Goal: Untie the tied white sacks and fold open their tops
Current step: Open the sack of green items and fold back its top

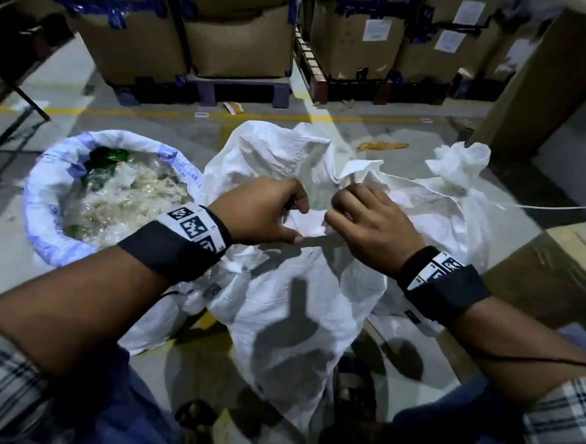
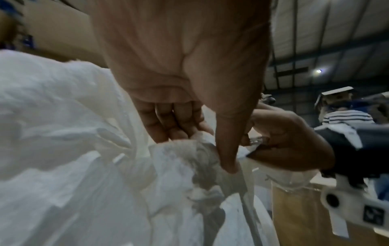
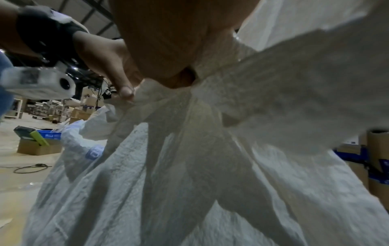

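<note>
A white woven sack (image 1: pixel 291 290) stands on the floor in front of me with its top loosened and crumpled. My left hand (image 1: pixel 268 213) pinches a fold of the sack's near rim (image 2: pixel 189 149) between thumb and curled fingers. My right hand (image 1: pixel 363 222) grips the same rim (image 3: pixel 168 96) just to the right, fingers curled into the fabric. A thin white string (image 1: pixel 512 203) runs from the top away to the right. Behind it on the right, another white sack (image 1: pixel 459 166) stands with its neck tied in a bunch.
At left stands an open sack (image 1: pixel 64 173) with a rolled-down blue-printed rim, filled with clear plastic scraps. Taped cardboard boxes on pallets (image 1: pixel 227 39) line the back. A tall carton (image 1: pixel 547 83) rises at right. My feet (image 1: pixel 353 390) are beside the sack's base.
</note>
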Demonstrator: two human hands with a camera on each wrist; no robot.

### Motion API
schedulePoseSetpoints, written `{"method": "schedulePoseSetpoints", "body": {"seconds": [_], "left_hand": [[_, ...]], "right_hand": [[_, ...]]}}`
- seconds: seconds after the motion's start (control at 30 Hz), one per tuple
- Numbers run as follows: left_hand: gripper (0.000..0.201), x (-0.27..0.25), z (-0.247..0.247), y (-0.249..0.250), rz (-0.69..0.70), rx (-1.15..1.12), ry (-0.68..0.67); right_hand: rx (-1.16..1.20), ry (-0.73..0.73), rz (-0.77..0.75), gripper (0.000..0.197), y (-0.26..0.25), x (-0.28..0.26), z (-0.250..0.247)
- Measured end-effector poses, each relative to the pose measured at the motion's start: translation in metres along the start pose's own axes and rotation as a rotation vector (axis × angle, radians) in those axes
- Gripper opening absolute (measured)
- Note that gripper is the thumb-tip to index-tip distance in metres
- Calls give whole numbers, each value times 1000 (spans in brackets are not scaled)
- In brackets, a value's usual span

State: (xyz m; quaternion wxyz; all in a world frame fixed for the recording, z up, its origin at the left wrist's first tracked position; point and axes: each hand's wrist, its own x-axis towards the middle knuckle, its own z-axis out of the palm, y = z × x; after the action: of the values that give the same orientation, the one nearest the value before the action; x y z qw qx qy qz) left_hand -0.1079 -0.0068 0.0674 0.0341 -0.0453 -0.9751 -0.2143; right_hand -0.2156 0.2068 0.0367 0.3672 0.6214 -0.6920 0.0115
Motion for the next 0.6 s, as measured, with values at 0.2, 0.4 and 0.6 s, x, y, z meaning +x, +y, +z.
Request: {"method": "schedulePoseSetpoints", "body": {"seconds": [0.2, 0.4, 0.6], "left_hand": [[21, 7, 3, 4, 154, 414, 188], [13, 5, -11, 2, 330, 636, 450], [13, 12, -28, -18, 212, 683, 666]], "right_hand": [[117, -281, 119, 31, -3, -5, -7], [388, -630, 644, 106, 30, -30, -3], [508, -1089, 781, 101, 56, -64, 3]]}}
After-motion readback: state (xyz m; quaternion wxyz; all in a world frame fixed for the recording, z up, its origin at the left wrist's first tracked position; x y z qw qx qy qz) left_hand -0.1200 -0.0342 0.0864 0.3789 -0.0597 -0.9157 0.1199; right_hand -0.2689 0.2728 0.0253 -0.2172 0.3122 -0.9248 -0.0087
